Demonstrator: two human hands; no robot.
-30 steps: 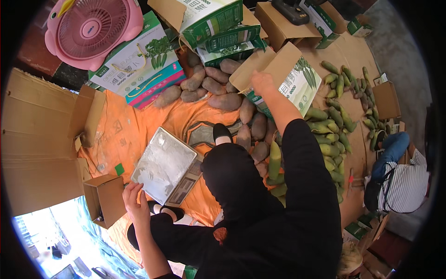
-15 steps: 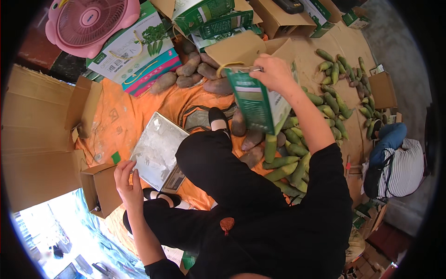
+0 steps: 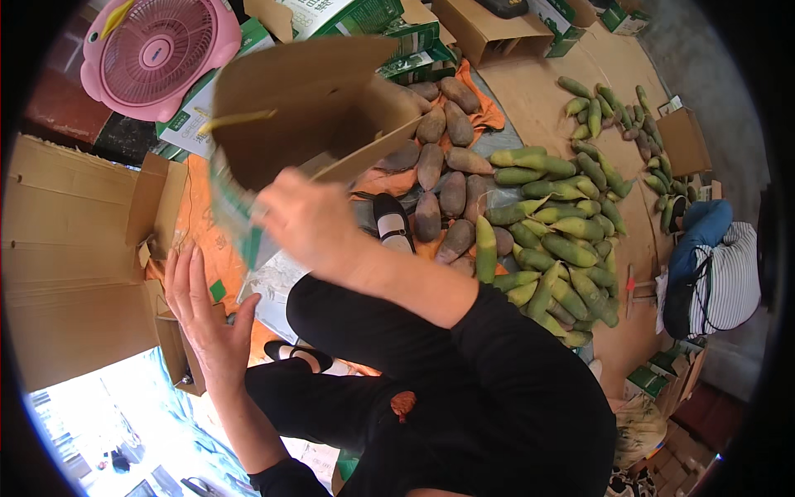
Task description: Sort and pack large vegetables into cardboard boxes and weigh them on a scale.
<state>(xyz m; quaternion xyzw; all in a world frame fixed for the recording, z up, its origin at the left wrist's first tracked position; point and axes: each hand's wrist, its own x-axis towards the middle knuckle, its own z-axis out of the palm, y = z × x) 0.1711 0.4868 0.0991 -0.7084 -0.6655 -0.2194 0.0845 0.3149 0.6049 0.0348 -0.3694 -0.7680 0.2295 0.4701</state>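
1. Our right hand [image 3: 306, 219] grips a cardboard box [image 3: 306, 108], lifted in front of us above the orange cloth [image 3: 199, 240].
2. Our left hand [image 3: 203, 319] is open, fingers spread, beside a small brown box [image 3: 178, 352].
3. Green and brown shoots [image 3: 538, 240] lie to the right.

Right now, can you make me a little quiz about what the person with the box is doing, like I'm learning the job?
1. True or false: the right hand holds the cardboard box up off the floor.
2. What is the left hand doing? A) gripping a green vegetable B) held open, fingers spread, holding nothing C) resting on the pink fan
3. Fill in: the long green vegetables lie heaped beside a group of ____ ones.

Key: 1 true; 2 B; 3 brown.
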